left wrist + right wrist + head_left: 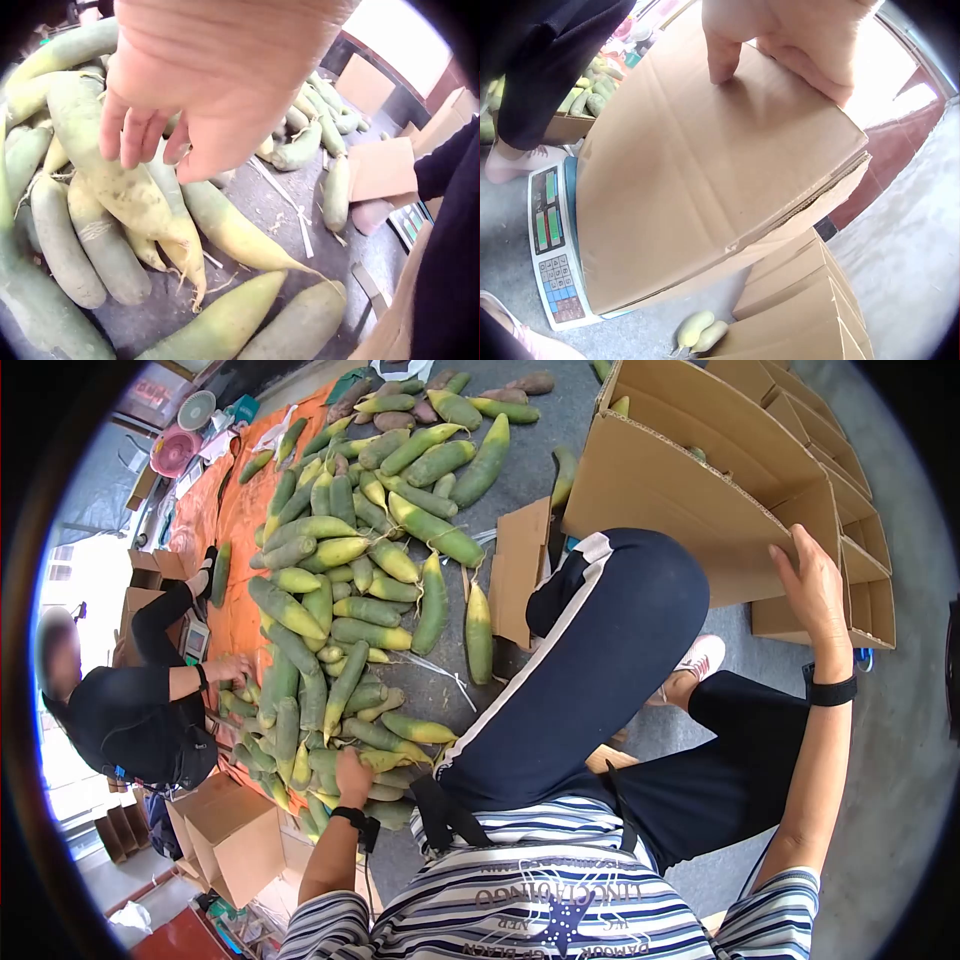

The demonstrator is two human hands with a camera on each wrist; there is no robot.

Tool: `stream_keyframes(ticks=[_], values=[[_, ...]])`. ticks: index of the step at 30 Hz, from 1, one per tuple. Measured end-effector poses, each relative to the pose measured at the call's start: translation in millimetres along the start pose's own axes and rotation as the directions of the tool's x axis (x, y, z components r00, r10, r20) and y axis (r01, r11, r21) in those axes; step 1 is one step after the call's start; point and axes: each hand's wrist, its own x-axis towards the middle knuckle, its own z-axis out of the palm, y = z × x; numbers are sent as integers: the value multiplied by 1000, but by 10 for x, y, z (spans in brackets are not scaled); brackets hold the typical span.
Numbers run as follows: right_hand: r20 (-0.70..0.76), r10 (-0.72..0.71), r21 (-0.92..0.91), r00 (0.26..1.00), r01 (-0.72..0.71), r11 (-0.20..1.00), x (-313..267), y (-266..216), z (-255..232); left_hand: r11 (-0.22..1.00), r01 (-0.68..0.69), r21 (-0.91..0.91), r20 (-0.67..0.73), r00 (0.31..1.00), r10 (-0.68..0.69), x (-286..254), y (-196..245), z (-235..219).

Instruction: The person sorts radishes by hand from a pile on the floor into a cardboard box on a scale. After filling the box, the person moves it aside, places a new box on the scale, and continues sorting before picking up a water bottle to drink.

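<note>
A heap of long green-and-yellow radishes [350,630] covers the floor on the left. My left hand [354,778] reaches down into its near edge. In the left wrist view the loosely bent fingers [133,142] and thumb overlap a pale radish [112,176], and more radishes lie around it. On the right, a large open cardboard box [690,510] has a few radishes visible inside. My right hand [815,585] grips the top edge of its wall, thumb on the outer face. The right wrist view shows this box standing on a digital scale [555,247].
Several more open cartons [865,575] stand beyond the box. Two radishes [699,331] lie on the floor by them. A cardboard piece [520,570] stands beside the heap. Across it, another person [140,710] sits with a hand at the radishes. An orange sheet [215,520] lies underneath.
</note>
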Motion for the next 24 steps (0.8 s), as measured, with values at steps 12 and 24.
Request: stream_keyframes(ticks=[12, 24], values=[[-11, 17, -23, 1000, -17, 1000, 30, -14, 33, 921, -324, 217, -333, 862, 382, 891, 278, -394], [-78, -17, -10, 997, 16, 1000, 25, -18, 34, 908, 58, 416, -90, 996, -23, 1291, 786, -408]])
